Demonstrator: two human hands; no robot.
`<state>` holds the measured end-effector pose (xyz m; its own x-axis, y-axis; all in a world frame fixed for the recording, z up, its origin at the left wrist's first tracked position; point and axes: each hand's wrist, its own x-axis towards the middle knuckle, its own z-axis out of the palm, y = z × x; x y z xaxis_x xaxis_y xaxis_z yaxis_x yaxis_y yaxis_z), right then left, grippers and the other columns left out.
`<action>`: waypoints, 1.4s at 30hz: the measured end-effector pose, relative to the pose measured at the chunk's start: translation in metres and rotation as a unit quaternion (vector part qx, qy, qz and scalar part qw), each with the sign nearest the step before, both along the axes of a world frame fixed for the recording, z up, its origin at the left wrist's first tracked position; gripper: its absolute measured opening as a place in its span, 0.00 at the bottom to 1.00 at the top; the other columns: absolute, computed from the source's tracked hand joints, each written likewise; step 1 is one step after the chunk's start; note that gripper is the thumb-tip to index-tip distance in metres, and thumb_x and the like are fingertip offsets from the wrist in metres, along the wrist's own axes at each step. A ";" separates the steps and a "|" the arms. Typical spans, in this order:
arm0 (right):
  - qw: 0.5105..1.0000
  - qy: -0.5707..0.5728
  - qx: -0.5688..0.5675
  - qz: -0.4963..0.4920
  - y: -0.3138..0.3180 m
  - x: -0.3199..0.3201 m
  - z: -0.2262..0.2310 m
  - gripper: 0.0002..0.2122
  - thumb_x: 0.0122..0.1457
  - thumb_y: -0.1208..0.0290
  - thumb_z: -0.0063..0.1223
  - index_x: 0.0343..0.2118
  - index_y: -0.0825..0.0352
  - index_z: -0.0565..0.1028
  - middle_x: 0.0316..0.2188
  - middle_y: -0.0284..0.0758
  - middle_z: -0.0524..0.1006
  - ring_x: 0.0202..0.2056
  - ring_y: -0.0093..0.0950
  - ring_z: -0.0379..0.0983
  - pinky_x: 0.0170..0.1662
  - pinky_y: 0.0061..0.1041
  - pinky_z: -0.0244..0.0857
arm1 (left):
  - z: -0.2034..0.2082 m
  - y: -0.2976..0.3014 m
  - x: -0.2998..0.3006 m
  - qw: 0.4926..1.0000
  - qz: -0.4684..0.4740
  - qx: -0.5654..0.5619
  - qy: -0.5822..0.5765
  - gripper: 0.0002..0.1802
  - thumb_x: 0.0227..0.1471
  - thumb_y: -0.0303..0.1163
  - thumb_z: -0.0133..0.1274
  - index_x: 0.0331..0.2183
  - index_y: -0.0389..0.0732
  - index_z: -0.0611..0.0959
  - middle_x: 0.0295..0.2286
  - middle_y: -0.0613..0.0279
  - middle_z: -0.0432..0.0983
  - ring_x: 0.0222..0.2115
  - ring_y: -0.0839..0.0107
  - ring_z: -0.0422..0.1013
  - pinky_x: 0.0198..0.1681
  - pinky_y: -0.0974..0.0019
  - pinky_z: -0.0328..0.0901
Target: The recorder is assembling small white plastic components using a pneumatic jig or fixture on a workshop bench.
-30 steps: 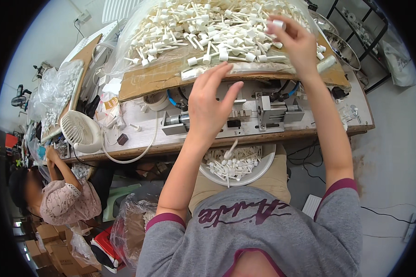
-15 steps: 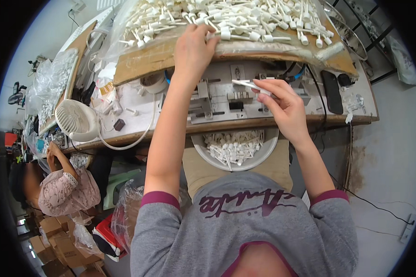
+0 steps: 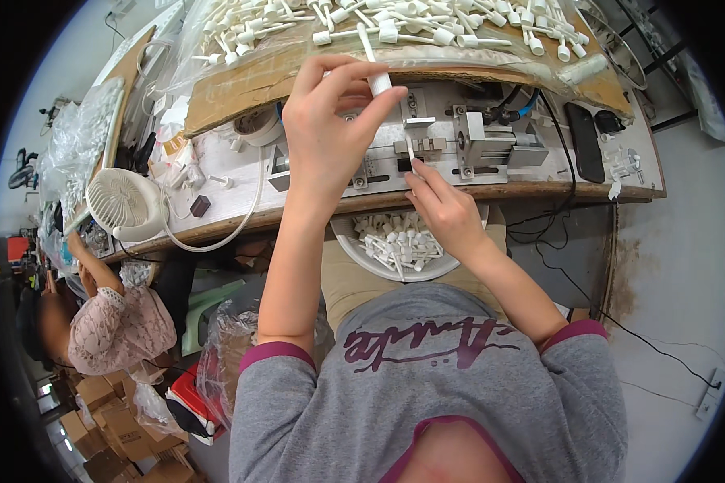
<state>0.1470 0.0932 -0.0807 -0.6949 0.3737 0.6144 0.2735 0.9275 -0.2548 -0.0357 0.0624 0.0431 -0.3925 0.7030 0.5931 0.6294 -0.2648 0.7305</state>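
My left hand (image 3: 330, 121) is raised over the front edge of the cardboard. Its thumb and fingers pinch a white plastic scoop (image 3: 378, 81) by its cup end, the thin handle pointing up and away. Lower and to the right, my right hand (image 3: 447, 211) has its fingertips closed on the near end of another white scoop (image 3: 411, 150). That one lies over the small metal block (image 3: 431, 146) in the middle of the metal jig; its near end is partly hidden by the fingers.
Many loose scoops (image 3: 459, 24) lie on a cardboard sheet (image 3: 242, 101) at the back. A bowl (image 3: 348, 249) of scoops sits on my lap. Metal clamps (image 3: 499, 145) flank the jig. A phone (image 3: 584, 143) lies right, a white fan (image 3: 125, 201) left. Another person (image 3: 121, 326) sits far left.
My left hand has come back from the pile with a scoop lifted in it. My right hand has moved down and left, bringing its scoop to the metal block.
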 end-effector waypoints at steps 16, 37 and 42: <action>0.980 -0.167 0.079 -0.070 0.008 -0.021 0.024 0.13 0.48 0.75 0.59 0.38 0.70 0.79 0.46 0.44 0.79 0.18 0.31 0.76 0.24 0.27 0.72 | -0.026 -0.038 0.018 0.995 -0.040 -0.050 -0.070 0.17 0.43 0.19 0.66 0.39 0.35 0.85 0.46 0.59 0.73 0.37 0.75 0.76 0.39 0.71 0.76; 0.976 0.027 -0.168 -0.133 0.169 -0.016 0.124 0.22 0.45 0.51 0.70 0.28 0.69 0.79 0.28 0.35 0.75 0.28 0.27 0.72 0.34 0.27 0.67 | -0.086 -0.037 0.037 0.923 -0.018 -0.201 0.327 0.14 0.43 0.34 0.65 0.35 0.44 0.84 0.49 0.62 0.78 0.17 0.63 0.74 0.25 0.67 0.70; 0.969 0.110 -0.219 -0.018 0.092 -0.008 0.123 0.10 0.49 0.74 0.67 0.35 0.69 0.80 0.28 0.30 0.75 0.29 0.19 0.72 0.31 0.18 0.66 | -0.087 -0.041 0.032 0.927 -0.018 -0.206 0.312 0.14 0.43 0.34 0.65 0.36 0.45 0.85 0.50 0.62 0.77 0.18 0.62 0.75 0.25 0.65 0.71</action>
